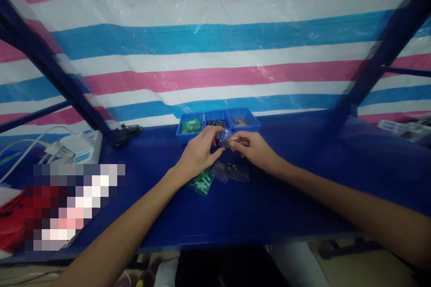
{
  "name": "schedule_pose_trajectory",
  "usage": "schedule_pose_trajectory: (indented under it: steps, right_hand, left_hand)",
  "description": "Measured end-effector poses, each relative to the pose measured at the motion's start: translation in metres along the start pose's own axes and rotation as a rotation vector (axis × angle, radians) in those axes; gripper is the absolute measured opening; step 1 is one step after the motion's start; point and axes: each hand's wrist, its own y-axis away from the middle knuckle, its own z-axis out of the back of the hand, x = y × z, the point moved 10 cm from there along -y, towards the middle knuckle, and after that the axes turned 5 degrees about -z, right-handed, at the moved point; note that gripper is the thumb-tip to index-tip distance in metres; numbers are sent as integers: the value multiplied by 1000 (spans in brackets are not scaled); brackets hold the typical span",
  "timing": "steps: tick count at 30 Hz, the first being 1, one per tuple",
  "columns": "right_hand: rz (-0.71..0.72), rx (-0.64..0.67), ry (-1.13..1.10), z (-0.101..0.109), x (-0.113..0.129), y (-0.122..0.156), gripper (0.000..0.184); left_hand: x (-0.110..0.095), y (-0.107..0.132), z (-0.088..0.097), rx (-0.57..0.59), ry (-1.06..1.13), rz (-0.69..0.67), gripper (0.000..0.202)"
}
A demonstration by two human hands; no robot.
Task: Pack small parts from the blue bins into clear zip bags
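While both forearms reach forward over the dark blue table [296, 197], I see the left hand [198, 152] and the right hand [254, 149] meeting just in front of a row of three small blue bins [218, 122]. Between them they hold a small clear plastic bag [225, 138] — the left hand's fingers are curled over its left side, and the right hand's thumb and fingers are pinched closed on its right edge. What the bag contains is too small for me to tell. The left bin holds green parts [191, 125], the middle bin dark parts, and the right bin brownish ones. On the table just below the hands lie more clear bags: one with green pieces [201, 184] under the left wrist, and others with dark pieces [233, 171] beside it, under the right hand. Behind the bins hangs a striped tarp [215, 40] of pink, white and blue, framed by dark blue posts. To the far left sit white cables and a white power adapter [72, 145] — and a blurred-out patch lies nearer the table's front edge.
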Motion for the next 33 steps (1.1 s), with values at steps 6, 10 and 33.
schedule_pose_trajectory:
  steps: [6,10,33]
  right_hand:
    - [-63,72,-100,-10,-2,4,25]
    - [-54,56,-156,-10,-1,5,25]
    - [-33,-23,-173,4,2,3,27]
  left_hand:
    - [-14,0,0,-4,-122,-108,19]
    - [-16,1,6,-75,-142,-138,13]
    - [-12,-1,0,22,-8,-37,38]
